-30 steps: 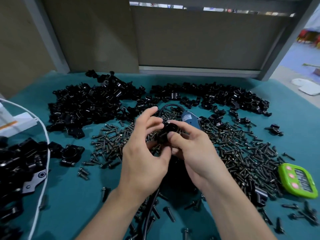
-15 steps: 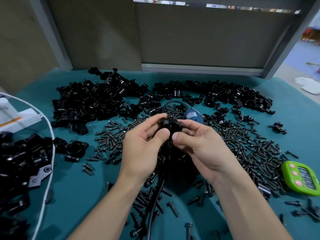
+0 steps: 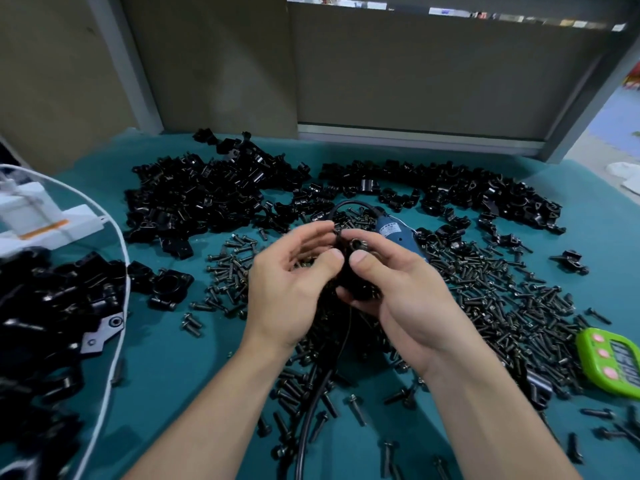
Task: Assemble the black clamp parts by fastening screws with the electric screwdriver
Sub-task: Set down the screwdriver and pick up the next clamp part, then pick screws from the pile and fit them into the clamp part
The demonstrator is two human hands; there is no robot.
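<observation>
Sitting between the 2 hands above the middle of the teal table [image 3: 166,382], the black clamp part [image 3: 355,271] is a chunky, glossy piece with a small metallic ring showing at its top; motion blur hides finer detail. The right hand [image 3: 405,299] wraps it from the right, thumb pressed on the near face and curled fingers cupping it from below. The left hand [image 3: 291,289] meets it from the left, thumb tip against the part beside the right thumb; its other fingers reach round the far side, too blurred to tell how firmly they close. Both forearms come up from the lower edge, bare.

Just behind the hands lies the electric screwdriver [image 3: 398,233], a blue body with a white label, and a black cord [image 3: 311,410] runs toward the viewer. Dark screws [image 3: 502,292] with flanged heads are scattered thickly around it. Heaps of loose clamp parts [image 3: 207,195] line the far side. A green timer [image 3: 613,362] rests at the right edge, and a white cable [image 3: 116,306] curves at the left.
</observation>
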